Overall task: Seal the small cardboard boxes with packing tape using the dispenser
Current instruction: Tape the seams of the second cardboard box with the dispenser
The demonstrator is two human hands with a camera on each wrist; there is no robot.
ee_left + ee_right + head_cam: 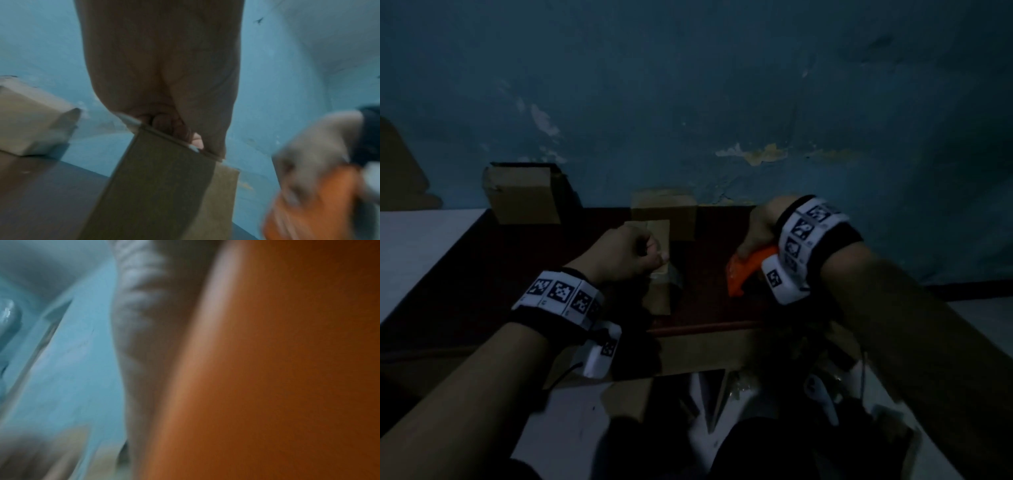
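In the dim head view my left hand [633,255] grips a small cardboard box [659,274] from above, near the middle of the dark red table [705,308]. The left wrist view shows my fingers [197,141] curled over the top edge of that box [156,186]. My right hand [758,233] holds the orange tape dispenser [746,270] to the right of the box, a little apart from it. In the right wrist view the orange dispenser [287,369] fills the right half, blurred, with my hand [144,321] against it.
Two more small cardboard boxes stand at the table's back, one at the left [524,195] and one behind the held box [671,209]. A blue wall [722,85] rises just behind. Flattened cardboard [705,353] and clutter lie below the table's front edge.
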